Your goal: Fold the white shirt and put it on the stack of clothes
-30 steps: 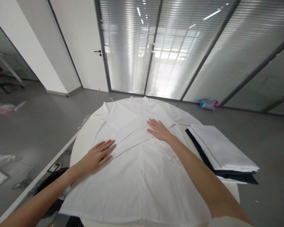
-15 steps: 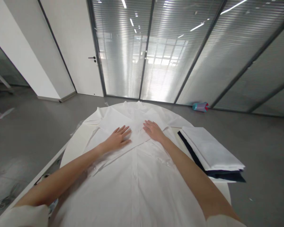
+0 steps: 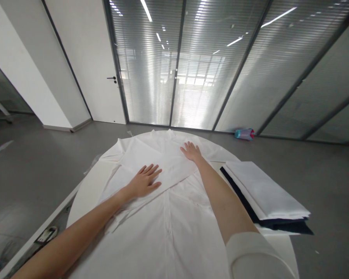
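Observation:
A white shirt (image 3: 154,228) lies spread over a round-ended white table, its button strip running down the middle. One sleeve (image 3: 174,172) appears folded across its upper part, though white on white makes the layers hard to part. My left hand (image 3: 145,180) rests flat on this folded cloth, left of the middle, fingers apart. Farther away and to the right, my right hand (image 3: 191,151) lies palm down on the cloth with its fingers spread. Neither hand grips anything.
Folded white cloth (image 3: 264,190) lies on dark navy cloth (image 3: 285,224) at the table's right edge. The white table (image 3: 88,190) shows at the left. On the floor by the glass wall sits a blue and red striped item (image 3: 244,134). A door (image 3: 101,97) stands behind.
My right hand has slid away from me and slightly right over the cloth. My left hand has shifted a little nearer. The view has tilted up slightly.

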Demonstrator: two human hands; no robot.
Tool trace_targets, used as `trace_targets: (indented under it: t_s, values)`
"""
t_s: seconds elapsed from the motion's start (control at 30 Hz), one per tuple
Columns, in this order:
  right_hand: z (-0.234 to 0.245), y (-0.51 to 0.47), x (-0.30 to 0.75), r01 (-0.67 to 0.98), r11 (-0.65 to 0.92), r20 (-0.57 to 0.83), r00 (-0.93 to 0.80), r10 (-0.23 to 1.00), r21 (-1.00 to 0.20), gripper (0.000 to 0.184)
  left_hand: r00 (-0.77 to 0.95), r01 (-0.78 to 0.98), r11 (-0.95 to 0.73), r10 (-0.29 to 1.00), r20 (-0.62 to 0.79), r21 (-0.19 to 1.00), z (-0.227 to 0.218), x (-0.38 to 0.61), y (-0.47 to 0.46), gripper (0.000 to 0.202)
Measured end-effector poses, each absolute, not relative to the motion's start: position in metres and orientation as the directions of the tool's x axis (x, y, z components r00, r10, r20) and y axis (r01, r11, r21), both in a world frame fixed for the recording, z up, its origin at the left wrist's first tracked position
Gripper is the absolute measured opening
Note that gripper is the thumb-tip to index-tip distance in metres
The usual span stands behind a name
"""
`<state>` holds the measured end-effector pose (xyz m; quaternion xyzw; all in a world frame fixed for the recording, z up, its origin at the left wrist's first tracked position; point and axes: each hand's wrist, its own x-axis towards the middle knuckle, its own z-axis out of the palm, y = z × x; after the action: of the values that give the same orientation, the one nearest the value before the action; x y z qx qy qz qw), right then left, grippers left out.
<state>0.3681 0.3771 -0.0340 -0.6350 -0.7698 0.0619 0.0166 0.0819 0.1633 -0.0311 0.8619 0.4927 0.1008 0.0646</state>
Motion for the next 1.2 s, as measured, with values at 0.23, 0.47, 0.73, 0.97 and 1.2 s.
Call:
trace_targets:
  t_s: [0.23, 0.47, 0.73, 0.97, 1.2]
  values:
    - [-0.029, 0.393, 0.355, 0.966, 0.241, 0.014, -0.241, 0.970, -0.092, 0.074, 0.484, 0.843, -0.498, 0.867, 0.117, 0.204, -0.030, 0.084, 0.162, 0.066]
    - [-0.033, 0.412, 0.358, 0.980, 0.170, -0.026, -0.174, 0.984, -0.106, 0.078, 0.496, 0.832, -0.511, 0.860, 0.122, 0.217, -0.022, 0.082, 0.159, 0.067]
    - [-0.023, 0.380, 0.368, 0.969, 0.213, 0.015, -0.213, 0.977, -0.122, 0.079, 0.572, 0.797, -0.573, 0.818, 0.071, 0.192, -0.017, 0.081, 0.152, 0.073]
    - [-0.029, 0.348, 0.396, 0.981, 0.180, -0.056, -0.184, 0.981, -0.068, 0.079, 0.569, 0.807, -0.572, 0.820, 0.069, 0.144, -0.024, 0.086, 0.150, 0.075]
    - [-0.028, 0.353, 0.400, 0.975, 0.203, -0.066, -0.209, 0.976, -0.088, 0.077, 0.567, 0.800, -0.577, 0.816, 0.110, 0.163, -0.022, 0.084, 0.148, 0.073]
